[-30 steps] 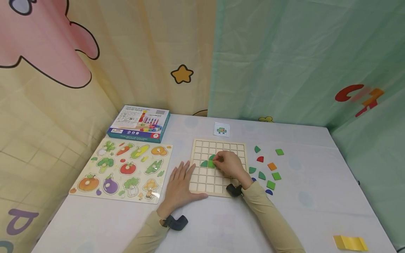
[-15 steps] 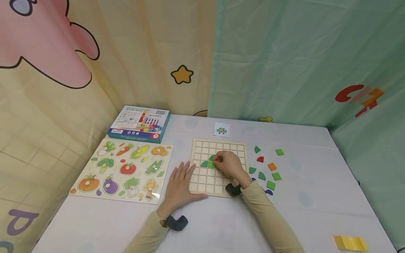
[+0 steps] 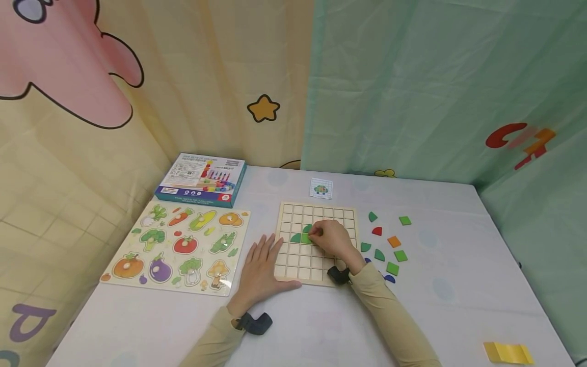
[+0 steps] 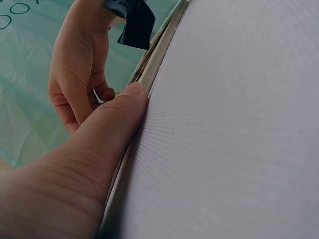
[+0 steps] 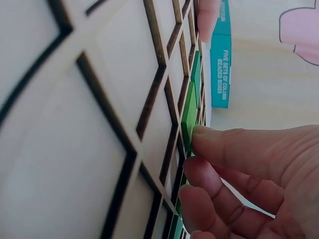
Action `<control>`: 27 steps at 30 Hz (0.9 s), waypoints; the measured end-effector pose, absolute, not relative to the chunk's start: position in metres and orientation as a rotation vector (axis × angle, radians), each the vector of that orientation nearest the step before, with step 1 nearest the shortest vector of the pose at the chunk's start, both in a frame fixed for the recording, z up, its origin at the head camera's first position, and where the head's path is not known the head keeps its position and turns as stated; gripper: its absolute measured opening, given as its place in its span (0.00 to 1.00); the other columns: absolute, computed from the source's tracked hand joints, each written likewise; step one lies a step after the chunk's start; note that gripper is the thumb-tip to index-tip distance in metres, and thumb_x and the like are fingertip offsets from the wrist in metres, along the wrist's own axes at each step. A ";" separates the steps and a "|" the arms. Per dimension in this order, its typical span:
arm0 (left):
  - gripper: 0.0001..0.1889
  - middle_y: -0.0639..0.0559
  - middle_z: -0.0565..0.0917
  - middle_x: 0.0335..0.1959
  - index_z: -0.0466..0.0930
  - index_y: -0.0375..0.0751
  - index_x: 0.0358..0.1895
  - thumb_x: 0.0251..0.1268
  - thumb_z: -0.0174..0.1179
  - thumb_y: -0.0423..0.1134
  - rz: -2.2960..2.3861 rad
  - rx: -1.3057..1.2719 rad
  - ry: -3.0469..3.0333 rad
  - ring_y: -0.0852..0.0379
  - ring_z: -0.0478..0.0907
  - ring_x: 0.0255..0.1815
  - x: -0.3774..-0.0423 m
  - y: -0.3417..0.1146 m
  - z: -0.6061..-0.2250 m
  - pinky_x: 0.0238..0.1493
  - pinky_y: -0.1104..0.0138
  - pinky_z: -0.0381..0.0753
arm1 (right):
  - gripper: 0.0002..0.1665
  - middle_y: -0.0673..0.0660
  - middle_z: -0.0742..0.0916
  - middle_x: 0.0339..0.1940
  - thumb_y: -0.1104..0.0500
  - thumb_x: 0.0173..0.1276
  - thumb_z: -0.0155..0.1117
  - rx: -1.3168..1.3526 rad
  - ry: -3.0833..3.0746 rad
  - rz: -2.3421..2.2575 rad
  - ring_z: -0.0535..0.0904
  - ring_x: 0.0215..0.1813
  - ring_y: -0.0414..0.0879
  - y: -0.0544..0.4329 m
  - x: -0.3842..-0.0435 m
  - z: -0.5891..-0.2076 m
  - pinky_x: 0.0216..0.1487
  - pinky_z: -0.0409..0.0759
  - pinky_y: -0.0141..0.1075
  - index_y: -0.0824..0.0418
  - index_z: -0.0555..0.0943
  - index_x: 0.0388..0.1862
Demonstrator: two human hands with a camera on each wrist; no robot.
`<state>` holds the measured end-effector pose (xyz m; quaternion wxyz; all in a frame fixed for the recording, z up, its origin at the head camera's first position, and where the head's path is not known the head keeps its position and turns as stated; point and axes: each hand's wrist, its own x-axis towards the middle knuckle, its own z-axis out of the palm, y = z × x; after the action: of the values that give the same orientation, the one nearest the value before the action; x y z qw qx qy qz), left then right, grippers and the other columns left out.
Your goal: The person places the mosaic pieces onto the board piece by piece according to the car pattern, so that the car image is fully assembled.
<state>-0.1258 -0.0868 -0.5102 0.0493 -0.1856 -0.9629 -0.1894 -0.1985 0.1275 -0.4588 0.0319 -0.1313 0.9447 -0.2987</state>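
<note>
My right hand [image 3: 334,238] is over the wooden grid board [image 3: 293,261], thumb and forefinger pinched together at the edge of a light green square tile [image 5: 189,114]. The square sits in a cell near the middle. A dark green quarter-circle tile [image 3: 295,238] lies to its left, and another dark green tile [image 3: 307,228] is behind it, partly covered by the fingers. My left hand [image 3: 260,270] lies flat with spread fingers at the board's left side. Its thumb [image 4: 117,112] rests along the board's front edge.
Right of the board lie several loose green, red, orange and blue tiles [image 3: 392,268]. A small picture card [image 3: 321,188] is behind it. To the left are a vegetable puzzle board [image 3: 171,278] and a bead box [image 3: 202,178]. Yellow paper [image 3: 508,352] lies front right.
</note>
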 end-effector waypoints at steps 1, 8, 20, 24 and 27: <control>0.61 0.44 0.52 0.75 0.53 0.43 0.74 0.39 0.57 0.78 -0.577 -0.565 -2.931 0.46 0.41 0.75 -0.126 -0.087 -0.510 0.72 0.54 0.39 | 0.04 0.45 0.80 0.20 0.58 0.61 0.69 -0.407 2.907 -0.920 0.73 0.24 0.39 0.128 -0.198 -0.459 0.25 0.72 0.34 0.55 0.84 0.27; 0.61 0.44 0.52 0.75 0.53 0.43 0.75 0.39 0.57 0.79 -0.579 -0.565 -2.940 0.46 0.41 0.75 -0.126 -0.087 -0.510 0.72 0.54 0.38 | 0.03 0.45 0.80 0.22 0.58 0.63 0.67 -0.433 2.872 -0.923 0.73 0.26 0.40 0.131 -0.195 -0.457 0.28 0.73 0.34 0.56 0.85 0.32; 0.61 0.44 0.51 0.75 0.51 0.44 0.75 0.39 0.57 0.79 -0.576 -0.561 -2.951 0.46 0.40 0.75 -0.127 -0.086 -0.512 0.72 0.55 0.37 | 0.07 0.48 0.82 0.29 0.58 0.64 0.66 -0.500 2.895 -1.125 0.72 0.27 0.43 0.165 -0.187 -0.450 0.27 0.72 0.35 0.60 0.86 0.39; 0.61 0.44 0.51 0.75 0.52 0.44 0.75 0.39 0.58 0.78 -0.591 -0.553 -2.949 0.46 0.40 0.75 -0.126 -0.087 -0.512 0.72 0.55 0.36 | 0.09 0.49 0.83 0.29 0.59 0.66 0.65 -0.463 2.941 -1.180 0.74 0.27 0.43 0.190 -0.183 -0.443 0.24 0.73 0.36 0.61 0.86 0.40; 0.61 0.44 0.51 0.75 0.52 0.44 0.75 0.39 0.58 0.78 -0.592 -0.551 -2.948 0.46 0.40 0.75 -0.126 -0.087 -0.512 0.72 0.55 0.36 | 0.09 0.51 0.84 0.29 0.59 0.67 0.64 -0.433 2.999 -1.185 0.75 0.28 0.44 0.212 -0.179 -0.444 0.23 0.73 0.36 0.62 0.85 0.40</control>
<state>-0.1264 -0.0871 -0.5121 0.0423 -0.1802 -0.9635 -0.1934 -0.1794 0.2123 -0.4435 -0.0559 -0.1328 0.9204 -0.3636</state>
